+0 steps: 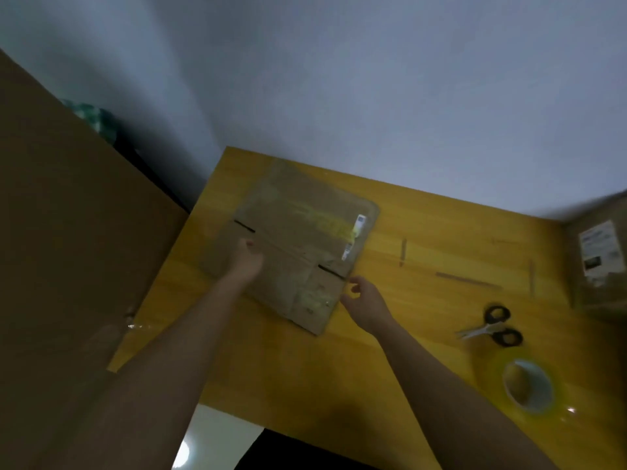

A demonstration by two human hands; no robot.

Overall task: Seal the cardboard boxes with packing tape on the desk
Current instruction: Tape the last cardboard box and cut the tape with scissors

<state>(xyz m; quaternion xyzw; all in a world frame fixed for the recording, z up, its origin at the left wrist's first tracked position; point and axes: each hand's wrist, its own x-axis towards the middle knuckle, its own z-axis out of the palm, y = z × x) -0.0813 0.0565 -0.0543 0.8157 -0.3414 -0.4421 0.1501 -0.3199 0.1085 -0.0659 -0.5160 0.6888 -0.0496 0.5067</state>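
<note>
Both hands' grip (246, 257) on flat carton (298, 239)

Wall: plain pale blue-grey wall (373, 79) fills the upper half of the view, unmarked, darker toward the left corner.
Desk: yellow wooden desk (424, 239) with visible grain stands against the wall, its back edge meeting it; several short dark streaks mark the top on the right.
Floor: pale glossy floor (217, 432) shows below the desk's near edge, with a bright round glare at the lower left.
Left corner: a green-and-white patterned cloth (91, 118), blurred, lies in the shadowed gap beside the wall.
Light: dim and cool overall.
</note>
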